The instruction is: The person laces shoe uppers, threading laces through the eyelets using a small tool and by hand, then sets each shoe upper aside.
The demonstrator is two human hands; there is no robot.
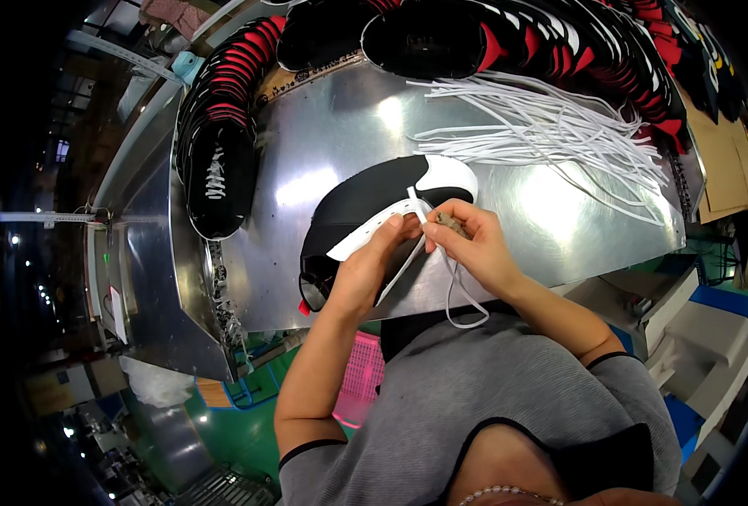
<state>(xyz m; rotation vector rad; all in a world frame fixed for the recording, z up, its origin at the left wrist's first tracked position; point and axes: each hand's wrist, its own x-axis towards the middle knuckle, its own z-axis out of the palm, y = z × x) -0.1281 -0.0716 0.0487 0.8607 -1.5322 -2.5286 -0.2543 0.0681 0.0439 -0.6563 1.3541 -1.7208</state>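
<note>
A black and white shoe upper lies on its side on the metal table in front of me. My left hand grips the white eyelet strip along its edge, fingers closed. A white shoelace runs from the eyelets into my right hand and hangs in a loop below it. The right fingers are pinched on the lace near the eyelet strip. A small brownish object, whose kind I cannot make out, sits in the same hand.
Loose white laces are heaped at the back right of the metal table. Nested black and red shoe uppers curve along the left, with a laced one in front. More uppers line the back. A pink basket stands below the table.
</note>
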